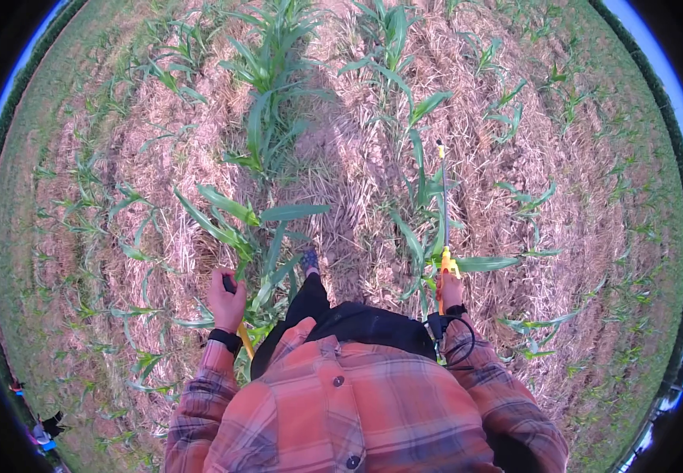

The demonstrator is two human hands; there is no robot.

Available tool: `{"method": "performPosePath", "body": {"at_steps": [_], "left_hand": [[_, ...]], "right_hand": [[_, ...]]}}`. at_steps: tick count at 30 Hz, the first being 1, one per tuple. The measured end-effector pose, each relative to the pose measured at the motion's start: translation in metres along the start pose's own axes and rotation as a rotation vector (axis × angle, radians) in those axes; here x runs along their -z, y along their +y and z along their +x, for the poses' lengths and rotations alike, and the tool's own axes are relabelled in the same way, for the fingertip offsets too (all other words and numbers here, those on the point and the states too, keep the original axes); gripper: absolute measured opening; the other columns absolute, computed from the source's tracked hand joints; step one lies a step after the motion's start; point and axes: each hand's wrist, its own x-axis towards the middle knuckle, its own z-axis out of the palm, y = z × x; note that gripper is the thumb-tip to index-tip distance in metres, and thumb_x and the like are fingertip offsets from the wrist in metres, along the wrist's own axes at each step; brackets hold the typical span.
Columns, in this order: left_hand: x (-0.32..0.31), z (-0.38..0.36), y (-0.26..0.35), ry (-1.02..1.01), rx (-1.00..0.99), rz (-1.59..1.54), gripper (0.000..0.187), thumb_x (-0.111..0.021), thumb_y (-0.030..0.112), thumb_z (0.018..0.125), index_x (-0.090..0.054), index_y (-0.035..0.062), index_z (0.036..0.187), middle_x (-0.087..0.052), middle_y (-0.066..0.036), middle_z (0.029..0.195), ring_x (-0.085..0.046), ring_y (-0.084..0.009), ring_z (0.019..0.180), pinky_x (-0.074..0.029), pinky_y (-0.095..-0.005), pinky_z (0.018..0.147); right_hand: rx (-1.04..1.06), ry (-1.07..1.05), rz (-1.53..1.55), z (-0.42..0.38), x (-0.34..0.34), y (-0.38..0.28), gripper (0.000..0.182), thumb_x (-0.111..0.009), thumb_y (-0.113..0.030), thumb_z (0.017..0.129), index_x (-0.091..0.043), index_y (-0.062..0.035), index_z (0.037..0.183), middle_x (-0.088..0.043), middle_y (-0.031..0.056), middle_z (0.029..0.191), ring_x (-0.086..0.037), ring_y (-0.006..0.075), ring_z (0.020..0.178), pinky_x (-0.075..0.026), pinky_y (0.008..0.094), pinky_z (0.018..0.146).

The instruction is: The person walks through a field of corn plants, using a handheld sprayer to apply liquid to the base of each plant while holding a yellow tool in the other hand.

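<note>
My right hand is closed around the yellow handle of a sprayer wand. The thin wand points forward, away from my body, to a yellow and black nozzle, beside a row of young corn plants. Fingers curled, my left hand grips the black end of a yellow lever, whose lower part runs back beside my body. Close to that hand stands a corn plant with long leaves. A black hose loops near my right wrist.
Rows of young corn run forward on both sides over soil covered in dry straw. A denser green clump grows ahead. My foot in a dark patterned shoe stands between rows. Other people appear far off at lower left.
</note>
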Motion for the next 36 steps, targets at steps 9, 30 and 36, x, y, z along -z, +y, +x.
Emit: {"method": "performPosePath", "body": {"at_steps": [9, 30, 36], "left_hand": [[0.012, 0.078, -0.032, -0.025, 0.185, -0.172, 0.022, -0.057, -0.001, 0.064, -0.043, 0.0059, 0.079, -0.041, 0.0, 0.056, -0.04, -0.008, 0.051, -0.035, -0.0217, 0.048], [-0.003, 0.185, -0.02, 0.075, 0.21, -0.241, 0.017, -0.054, 0.0, 0.07, -0.044, 0.0049, 0.082, -0.047, -0.001, 0.064, -0.045, -0.0084, 0.057, -0.039, -0.0216, 0.053], [-0.037, 0.247, 0.047, -0.01, 0.275, -0.194, 0.013, -0.052, 0.003, 0.073, -0.043, 0.0044, 0.082, -0.045, -0.001, 0.062, -0.042, -0.0085, 0.054, -0.037, -0.0217, 0.051]], "right_hand": [[0.039, -0.153, -0.316, 0.01, -0.097, -0.052, 0.033, -0.043, -0.035, 0.079, -0.051, -0.0043, 0.067, -0.045, 0.0013, 0.049, -0.04, 0.01, 0.035, -0.032, 0.0241, 0.032], [0.27, -0.78, -0.714, 0.051, -0.228, -0.177, 0.033, -0.046, -0.035, 0.078, -0.05, -0.0056, 0.063, -0.049, 0.0013, 0.051, -0.047, 0.0106, 0.044, -0.037, 0.0247, 0.043], [0.118, -0.539, -0.533, 0.116, -0.202, -0.214, 0.03, -0.044, -0.034, 0.079, -0.049, -0.0065, 0.069, -0.044, -0.0017, 0.05, -0.039, 0.0063, 0.039, -0.032, 0.0215, 0.035]]}}
